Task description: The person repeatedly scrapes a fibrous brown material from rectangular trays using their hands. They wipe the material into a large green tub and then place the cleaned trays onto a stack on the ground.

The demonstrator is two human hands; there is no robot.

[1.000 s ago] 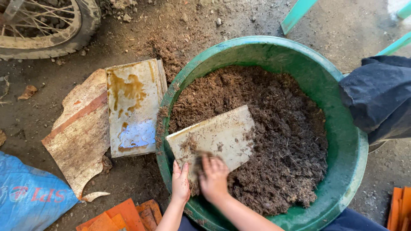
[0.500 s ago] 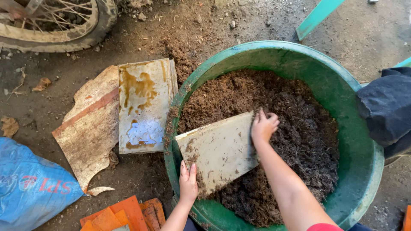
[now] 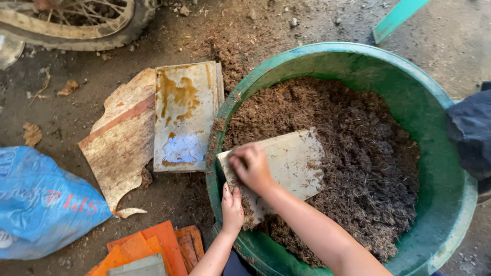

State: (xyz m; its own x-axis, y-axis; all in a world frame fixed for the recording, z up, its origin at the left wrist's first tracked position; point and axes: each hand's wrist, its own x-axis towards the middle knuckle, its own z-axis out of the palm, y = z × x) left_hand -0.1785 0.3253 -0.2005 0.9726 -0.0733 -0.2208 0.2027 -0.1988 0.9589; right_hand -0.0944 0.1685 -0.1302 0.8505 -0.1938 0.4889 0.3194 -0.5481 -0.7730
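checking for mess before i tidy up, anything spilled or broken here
Yes. Brown fibre lies spilled on the ground beyond the green tub's rim, and the board left of the tub has a jagged, broken lower edge.

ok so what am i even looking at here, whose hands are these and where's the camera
The camera sits on a person's head, looking down at their own bare hands. No machine here. A big green tub on dirt ground holds brown fibrous soil. A flat pale board lies in the tub. The right hand presses on the board's upper left corner; the left hand grips its lower edge at the rim. Beside the tub lie stained board scraps, a blue sack and orange pieces.
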